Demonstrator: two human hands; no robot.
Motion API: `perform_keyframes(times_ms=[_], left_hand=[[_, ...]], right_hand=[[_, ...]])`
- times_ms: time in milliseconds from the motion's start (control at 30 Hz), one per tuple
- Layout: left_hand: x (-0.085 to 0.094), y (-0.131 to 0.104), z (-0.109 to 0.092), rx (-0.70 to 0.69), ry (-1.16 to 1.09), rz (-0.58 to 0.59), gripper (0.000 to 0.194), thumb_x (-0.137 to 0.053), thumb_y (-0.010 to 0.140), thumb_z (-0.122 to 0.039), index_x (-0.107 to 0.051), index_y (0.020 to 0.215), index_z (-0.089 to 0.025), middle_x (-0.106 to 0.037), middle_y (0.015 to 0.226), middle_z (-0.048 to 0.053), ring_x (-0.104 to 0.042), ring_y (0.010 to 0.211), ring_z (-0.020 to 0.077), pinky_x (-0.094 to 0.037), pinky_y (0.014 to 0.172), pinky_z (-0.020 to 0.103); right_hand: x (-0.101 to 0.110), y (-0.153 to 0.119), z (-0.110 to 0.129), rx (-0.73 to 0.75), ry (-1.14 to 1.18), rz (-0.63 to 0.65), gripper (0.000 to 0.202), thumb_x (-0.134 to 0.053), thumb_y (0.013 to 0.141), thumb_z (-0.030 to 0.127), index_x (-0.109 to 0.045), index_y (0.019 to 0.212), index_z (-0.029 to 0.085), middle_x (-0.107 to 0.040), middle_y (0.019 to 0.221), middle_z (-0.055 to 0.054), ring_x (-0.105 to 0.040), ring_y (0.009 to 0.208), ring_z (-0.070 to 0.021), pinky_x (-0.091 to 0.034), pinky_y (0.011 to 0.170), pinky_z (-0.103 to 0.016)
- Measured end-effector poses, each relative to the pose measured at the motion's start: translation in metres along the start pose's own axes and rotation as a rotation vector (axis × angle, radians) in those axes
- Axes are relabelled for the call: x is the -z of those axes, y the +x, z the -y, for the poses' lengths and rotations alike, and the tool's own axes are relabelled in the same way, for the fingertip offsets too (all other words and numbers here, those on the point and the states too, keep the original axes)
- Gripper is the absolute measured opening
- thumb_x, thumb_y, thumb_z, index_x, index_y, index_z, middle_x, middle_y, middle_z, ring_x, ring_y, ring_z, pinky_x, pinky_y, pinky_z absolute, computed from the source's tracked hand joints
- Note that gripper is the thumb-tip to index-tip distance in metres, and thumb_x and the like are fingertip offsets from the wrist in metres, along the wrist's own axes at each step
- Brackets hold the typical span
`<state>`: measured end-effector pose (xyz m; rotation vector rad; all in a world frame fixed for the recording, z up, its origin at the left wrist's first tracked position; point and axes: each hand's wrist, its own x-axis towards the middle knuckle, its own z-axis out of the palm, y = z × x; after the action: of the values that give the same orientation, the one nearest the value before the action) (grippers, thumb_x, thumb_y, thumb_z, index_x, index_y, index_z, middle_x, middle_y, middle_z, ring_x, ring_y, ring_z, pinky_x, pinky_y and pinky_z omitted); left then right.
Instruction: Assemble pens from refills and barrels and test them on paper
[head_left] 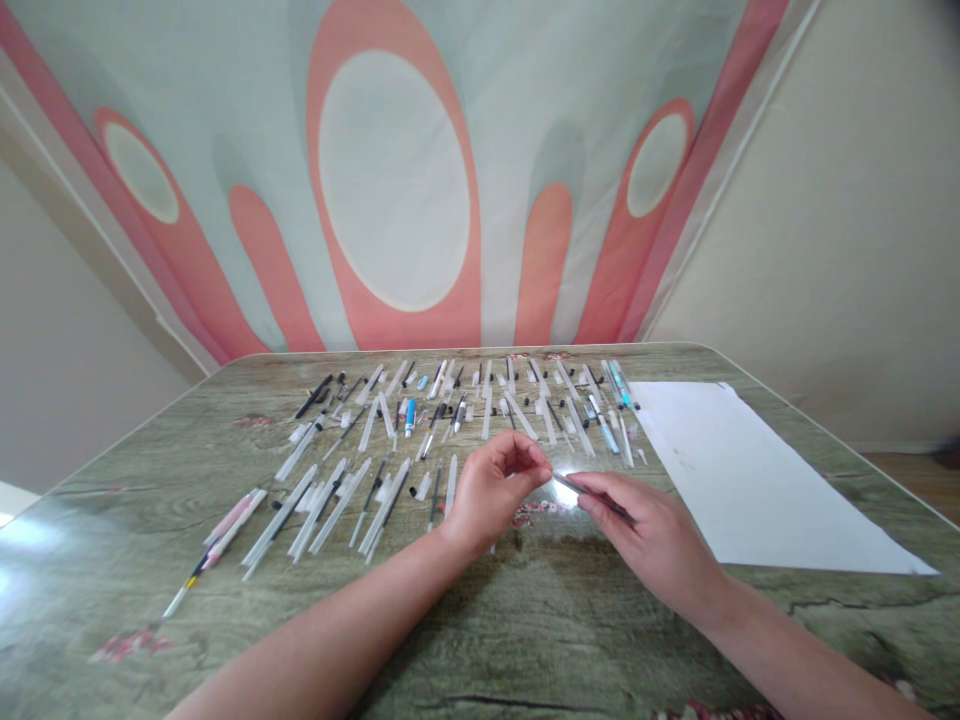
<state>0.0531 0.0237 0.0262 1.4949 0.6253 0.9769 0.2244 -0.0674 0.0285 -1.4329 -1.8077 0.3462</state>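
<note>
My right hand is closed on a thin dark pen refill, held at a slant above the table. At the refill's upper left end, my left hand has thumb and fingertips pinched together. Whether a small part sits between those left fingertips is hidden. Beyond both hands lie rows of pen parts: clear barrels, dark refills and small black caps. A clear barrel lies close beside my left hand, partly covered by it.
A white paper sheet lies at the right of the wood-patterned table. Pink pen parts with a yellow-banded refill are at the left. A blue tube-like piece lies among the rows. A patterned cloth hangs behind.
</note>
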Motion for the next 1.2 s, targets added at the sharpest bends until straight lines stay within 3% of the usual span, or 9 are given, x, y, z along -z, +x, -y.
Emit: perform_keyframes(times_ms=[167, 400, 567, 767, 967, 1200], left_hand=[[-0.003, 0.0001, -0.0006, 0.025, -0.097, -0.032, 0.015, -0.068, 0.072, -0.016, -0.055, 0.079, -0.015, -0.06, 0.074, 0.001, -0.055, 0.069, 0.0101, -0.043, 0.067, 0.023], [-0.0019, 0.0025, -0.0018, 0.122, -0.294, -0.023, 0.03, -0.076, 0.063, -0.016, -0.057, 0.086, -0.013, -0.063, 0.076, 0.002, -0.058, 0.071, 0.0107, -0.046, 0.071, 0.025], [0.0, 0.0027, -0.0021, 0.19, -0.396, 0.013, 0.026, -0.073, 0.069, -0.021, -0.057, 0.089, -0.013, -0.064, 0.078, 0.003, -0.061, 0.067, 0.0112, -0.048, 0.071, 0.028], [0.0024, 0.0024, 0.0001, 0.352, -0.594, 0.093, 0.026, -0.073, 0.07, -0.021, -0.057, 0.088, -0.013, -0.063, 0.079, 0.002, -0.061, 0.066, 0.0098, -0.049, 0.07, 0.026], [0.0043, 0.0039, 0.0015, 0.467, -0.665, 0.085, 0.025, -0.073, 0.068, -0.013, -0.057, 0.087, -0.013, -0.063, 0.077, 0.002, -0.061, 0.065, 0.0095, -0.05, 0.069, 0.024], [0.0049, 0.0045, 0.0022, 0.506, -0.695, 0.083, 0.023, -0.072, 0.069, -0.01, -0.058, 0.087, -0.012, -0.064, 0.076, 0.003, -0.062, 0.065, 0.0095, -0.051, 0.069, 0.024]], right_hand=[[-0.001, 0.0001, 0.0023, -0.053, 0.033, 0.006, 0.025, -0.047, 0.09, 0.029, -0.062, 0.109, 0.023, -0.068, 0.1, -0.005, -0.064, 0.088, -0.019, -0.051, 0.078, -0.032], [-0.0017, -0.0008, 0.0073, -0.24, 0.226, 0.087, 0.029, -0.046, 0.091, 0.037, -0.059, 0.111, 0.021, -0.064, 0.072, 0.0, -0.056, 0.056, -0.0118, -0.047, 0.055, -0.024], [-0.0021, 0.0004, 0.007, -0.29, 0.365, 0.098, 0.031, -0.045, 0.09, 0.039, -0.058, 0.112, 0.021, -0.064, 0.076, 0.0, -0.053, 0.054, -0.0101, -0.045, 0.052, -0.022], [-0.0025, -0.0014, 0.0056, -0.287, 0.368, 0.112, 0.032, -0.046, 0.089, 0.041, -0.058, 0.111, 0.02, -0.065, 0.078, -0.002, -0.053, 0.055, -0.0109, -0.044, 0.051, -0.023], [-0.0023, -0.0014, 0.005, -0.264, 0.32, 0.114, 0.031, -0.045, 0.09, 0.04, -0.059, 0.111, 0.021, -0.066, 0.078, -0.002, -0.054, 0.055, -0.0111, -0.045, 0.053, -0.023], [-0.0014, -0.0013, 0.0042, -0.264, 0.301, 0.119, 0.03, -0.046, 0.09, 0.039, -0.059, 0.11, 0.021, -0.066, 0.077, -0.001, -0.055, 0.056, -0.0112, -0.045, 0.054, -0.023]])
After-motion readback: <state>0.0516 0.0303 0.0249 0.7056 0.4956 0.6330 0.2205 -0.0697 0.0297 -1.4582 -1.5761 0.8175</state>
